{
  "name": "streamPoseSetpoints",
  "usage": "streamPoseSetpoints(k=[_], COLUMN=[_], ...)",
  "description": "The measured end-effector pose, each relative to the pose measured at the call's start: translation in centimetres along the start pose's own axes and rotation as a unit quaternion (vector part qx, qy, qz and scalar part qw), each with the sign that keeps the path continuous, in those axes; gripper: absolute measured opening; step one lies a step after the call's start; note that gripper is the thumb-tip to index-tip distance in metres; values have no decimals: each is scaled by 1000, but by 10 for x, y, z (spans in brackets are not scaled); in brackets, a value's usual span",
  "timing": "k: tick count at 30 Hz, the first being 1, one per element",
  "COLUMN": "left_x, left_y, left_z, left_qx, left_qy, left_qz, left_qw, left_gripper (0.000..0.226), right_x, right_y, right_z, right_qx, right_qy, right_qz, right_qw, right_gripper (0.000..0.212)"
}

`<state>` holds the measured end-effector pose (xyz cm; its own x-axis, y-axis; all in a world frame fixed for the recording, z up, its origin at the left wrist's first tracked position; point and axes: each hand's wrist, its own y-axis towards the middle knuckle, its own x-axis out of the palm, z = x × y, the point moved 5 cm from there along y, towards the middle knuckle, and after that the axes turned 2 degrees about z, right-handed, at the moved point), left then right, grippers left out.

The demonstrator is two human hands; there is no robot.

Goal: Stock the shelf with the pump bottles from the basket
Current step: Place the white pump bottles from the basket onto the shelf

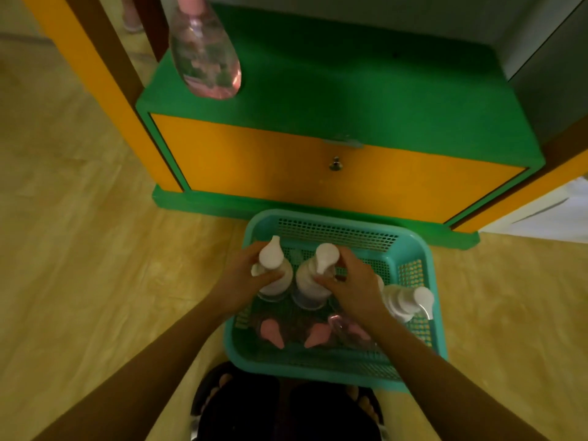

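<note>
Left hand (246,276) and right hand (353,281), each grip closed around a white pump bottle, left (274,268) and right (316,275), standing upright in the teal basket (423,249) on the floor. Shelf (318,90) lies at 12 o'clock. Risk: a simultaneous lift may knock the neighbouring white bottle (407,302) at 3 o'clock.

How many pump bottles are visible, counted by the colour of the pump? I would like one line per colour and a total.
White pump: 3, all in the basket
Pink pump: 4, three in the basket, one on the shelf
Total: 7
</note>
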<state>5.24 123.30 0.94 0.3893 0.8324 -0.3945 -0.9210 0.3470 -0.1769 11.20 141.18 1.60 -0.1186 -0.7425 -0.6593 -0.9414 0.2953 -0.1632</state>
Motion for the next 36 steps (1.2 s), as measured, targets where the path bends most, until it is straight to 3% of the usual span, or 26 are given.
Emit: streamPoseSetpoints(k=[10, 14, 20, 28, 36], left_x=[-84, -119, -167, -215, -240], left_y=[-23, -38, -58, -67, -46], left_z=[162, 220, 296, 349, 341], left_qx=[124, 149, 201, 244, 267], left_qy=[-43, -36, -40, -122, -150], left_qz=[43, 83, 121, 205, 244], left_qw=[990, 985, 971, 940, 920], left_gripper=[33, 32, 24, 22, 22], right_x=[-110, -149, -194, -225, -225], right_y=[0, -8, -19, 3, 80], right_z=[-132, -191, -260, -342, -401], right_qx=[-116, -163, -223, -241, -228], right_qy=[92, 91, 66, 97, 126], right_qz=[-10, 12, 58, 94, 149], right_qw=[989, 982, 971, 961, 954], right_gripper=[39, 28, 35, 32, 43])
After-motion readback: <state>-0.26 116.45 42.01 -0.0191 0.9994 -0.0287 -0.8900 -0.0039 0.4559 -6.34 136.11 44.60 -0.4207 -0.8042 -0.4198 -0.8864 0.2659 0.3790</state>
